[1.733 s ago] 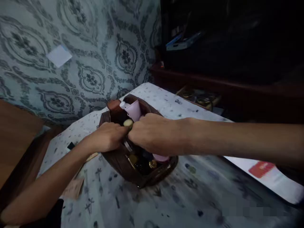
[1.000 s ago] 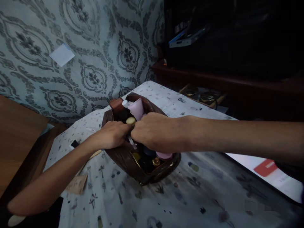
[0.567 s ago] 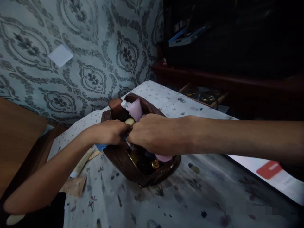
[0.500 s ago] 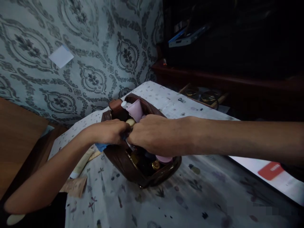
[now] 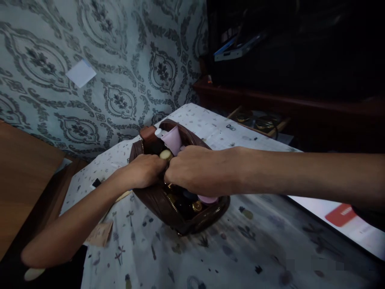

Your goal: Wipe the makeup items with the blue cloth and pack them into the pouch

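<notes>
Brown bag (image 5: 152,202) gaping, dial centre | right hand (image 5: 198,168) in from three o'clock, left hand (image 5: 147,170) from nine, fingertips hidden: pinching or spread, I can't tell | easy now, I'd keep clear of pink tube (image 5: 173,138) at its eleven, zip teeth (image 5: 172,203) at its seven

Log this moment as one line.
brown bag: open on patterned cloth | left hand: at bag's opening, grip hidden | right hand: over bag, grip hidden | pink tube: in bag
</notes>
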A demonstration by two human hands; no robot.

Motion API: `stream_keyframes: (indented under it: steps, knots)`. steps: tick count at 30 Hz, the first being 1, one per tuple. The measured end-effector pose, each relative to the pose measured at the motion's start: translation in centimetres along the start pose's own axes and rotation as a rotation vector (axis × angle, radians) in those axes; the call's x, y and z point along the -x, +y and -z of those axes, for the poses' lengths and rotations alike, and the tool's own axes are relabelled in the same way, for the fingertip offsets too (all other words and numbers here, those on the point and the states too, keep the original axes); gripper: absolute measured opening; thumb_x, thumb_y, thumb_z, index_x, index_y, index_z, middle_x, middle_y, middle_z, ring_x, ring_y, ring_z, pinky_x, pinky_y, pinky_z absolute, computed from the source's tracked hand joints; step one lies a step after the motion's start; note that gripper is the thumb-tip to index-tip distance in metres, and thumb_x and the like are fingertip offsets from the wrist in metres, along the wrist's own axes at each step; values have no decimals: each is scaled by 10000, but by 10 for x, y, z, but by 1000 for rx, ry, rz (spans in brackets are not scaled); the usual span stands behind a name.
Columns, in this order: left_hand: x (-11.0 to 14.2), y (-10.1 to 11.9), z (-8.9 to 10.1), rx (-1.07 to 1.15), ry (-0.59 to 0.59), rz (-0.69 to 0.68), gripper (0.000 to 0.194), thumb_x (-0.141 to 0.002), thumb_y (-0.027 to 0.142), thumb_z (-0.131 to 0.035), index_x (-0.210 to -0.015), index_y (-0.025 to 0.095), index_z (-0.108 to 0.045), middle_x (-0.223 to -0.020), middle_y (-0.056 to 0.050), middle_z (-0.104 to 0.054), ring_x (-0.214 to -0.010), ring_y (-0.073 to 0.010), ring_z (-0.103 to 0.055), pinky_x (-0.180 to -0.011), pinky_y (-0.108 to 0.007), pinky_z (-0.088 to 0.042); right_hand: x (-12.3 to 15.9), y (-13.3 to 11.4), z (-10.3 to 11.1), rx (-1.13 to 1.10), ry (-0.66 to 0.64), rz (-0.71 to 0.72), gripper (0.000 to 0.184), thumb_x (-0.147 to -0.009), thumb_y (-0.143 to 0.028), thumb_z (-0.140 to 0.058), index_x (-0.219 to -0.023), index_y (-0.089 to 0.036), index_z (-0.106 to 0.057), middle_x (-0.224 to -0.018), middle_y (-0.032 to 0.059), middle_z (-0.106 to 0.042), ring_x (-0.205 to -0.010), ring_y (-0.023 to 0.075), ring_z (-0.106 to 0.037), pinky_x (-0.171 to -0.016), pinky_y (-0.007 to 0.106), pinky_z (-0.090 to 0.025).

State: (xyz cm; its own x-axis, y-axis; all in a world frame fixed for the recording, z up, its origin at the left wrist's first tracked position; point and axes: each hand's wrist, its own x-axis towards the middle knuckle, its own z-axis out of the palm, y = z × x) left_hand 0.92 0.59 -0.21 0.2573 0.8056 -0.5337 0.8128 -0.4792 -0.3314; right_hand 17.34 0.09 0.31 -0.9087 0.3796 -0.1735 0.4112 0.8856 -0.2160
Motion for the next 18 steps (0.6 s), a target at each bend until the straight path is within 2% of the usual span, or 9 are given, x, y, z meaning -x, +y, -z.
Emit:
stream_keyframes:
  steps: [4, 9, 12, 15, 18]
  knots:
    - [1, 1, 0, -14, 30, -8, 191, -867, 251, -539, -954, 190, -699, -993, -117, -770, -949, -268, -724, -749, -293, -534, -3, 1, -3, 40, -26, 0, 317, -520, 48, -838, -688, -172, -685, -811, 23, -720, -843, 225, -646, -737, 312, -459]
    - [1, 9, 4, -47, -46, 83, 216, -902, 240, -509, -964, 176, -705, -1089, -139, -760, -1022, -286, -721, -764, -310, -539, -1, 1, -1, 79, -37, 52, 287, -540, 17, -846, -720, -141, -688, -851, 68, -729, -827, 253, -658, -692, 327, -451]
    - [0, 9, 4, -55, -38, 68, 225, -908, 241, -499, -966, 175, -706, -1093, -135, -762, -1038, -283, -716, -771, -302, -535, 0, -1, 2, 57, -47, 19, 277, -563, 69, -812, -696, -142, -689, -821, 51, -730, -841, 240, -659, -717, 327, -444]
    - [0, 5, 1, -50, 1, 32, 239, -913, 264, -487, -973, 181, -703, -1053, -121, -771, -997, -278, -724, -759, -304, -531, 1, -3, 4, -47, -43, -48, 280, -628, 132, -731, -636, -144, -680, -752, 22, -724, -837, 208, -654, -763, 325, -437]
    - [1, 0, -3, -49, -4, 22, 255, -922, 273, -473, -973, 190, -708, -1051, -109, -772, -979, -268, -724, -754, -302, -529, 1, -2, 5, -87, -63, -49, 270, -740, 92, -655, -654, -160, -697, -752, 20, -727, -812, 194, -645, -744, 321, -441]
